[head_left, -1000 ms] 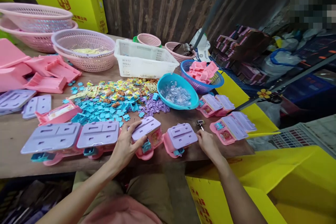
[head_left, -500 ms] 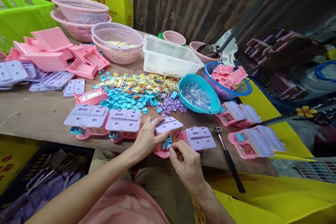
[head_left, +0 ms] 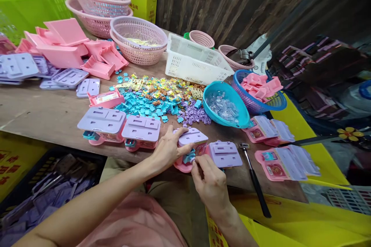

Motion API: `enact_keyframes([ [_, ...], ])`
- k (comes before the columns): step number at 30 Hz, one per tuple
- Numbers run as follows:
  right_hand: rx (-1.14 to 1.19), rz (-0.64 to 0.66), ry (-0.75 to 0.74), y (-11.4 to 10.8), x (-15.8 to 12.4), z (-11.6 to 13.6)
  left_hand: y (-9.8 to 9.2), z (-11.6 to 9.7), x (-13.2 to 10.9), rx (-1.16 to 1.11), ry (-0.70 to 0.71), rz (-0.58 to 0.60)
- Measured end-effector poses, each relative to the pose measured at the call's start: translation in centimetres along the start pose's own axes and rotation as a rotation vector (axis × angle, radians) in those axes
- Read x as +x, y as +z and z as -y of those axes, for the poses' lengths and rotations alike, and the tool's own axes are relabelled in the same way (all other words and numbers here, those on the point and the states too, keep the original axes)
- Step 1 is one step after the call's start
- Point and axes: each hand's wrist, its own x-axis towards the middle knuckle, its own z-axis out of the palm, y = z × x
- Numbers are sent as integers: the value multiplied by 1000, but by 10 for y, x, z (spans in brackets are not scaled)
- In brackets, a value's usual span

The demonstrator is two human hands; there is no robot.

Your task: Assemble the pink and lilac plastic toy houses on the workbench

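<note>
My left hand [head_left: 168, 149] grips a pink toy with a purple back plate [head_left: 191, 137] at the table's front edge, thumb on the purple plate. My right hand [head_left: 209, 179] pinches at the toy's front, fingertips on its small blue part [head_left: 189, 158]. A second pink and purple toy [head_left: 225, 154] lies just right of it, touching it. Two more such toys [head_left: 101, 120] [head_left: 141, 128] lie to the left. A small hammer [head_left: 252, 175] rests on the table right of my right hand.
A heap of small blue, purple and multicoloured pieces [head_left: 150, 100] lies behind the toys. A teal bowl of clear parts [head_left: 228, 100], a blue basket of pink parts [head_left: 275, 102], a white basket [head_left: 191, 63] and pink baskets [head_left: 138, 40] stand further back. Pink trays [head_left: 62, 44] are at left.
My right hand left the hammer on the table and came left to the toy's front, where it now pinches the blue part. The view shifted left. My left hand keeps its grip.
</note>
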Motion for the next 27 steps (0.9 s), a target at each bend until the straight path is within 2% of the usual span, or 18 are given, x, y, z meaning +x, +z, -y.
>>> enact_keyframes([
  [7,-100,-30,50,8,-2,14,1,-4,1,30,29,2],
  [10,81,80,91,-8,4,4,-2,1,-1,4,83,26],
  [12,187,93,220,-26,8,-24,-1,10,-4,-33,179,90],
  [14,116,-72,435,-42,7,-69,2,20,-8,-39,298,169],
  [15,36,-165,503,-47,4,-95,4,24,-9,-17,355,190],
  [16,-15,-180,527,-49,-1,-120,5,27,-10,22,408,194],
  [18,-6,-32,502,-45,-14,-161,2,30,-12,134,505,154],
  [20,41,126,395,-33,-26,-186,-11,32,-14,266,589,87],
  [22,71,213,284,-19,-35,-195,-37,40,-14,410,633,-1],
  [24,77,217,237,-9,-41,-193,-70,58,-13,564,598,-95],
  [27,83,163,264,-6,-45,-188,-112,90,-13,736,464,-71],
])
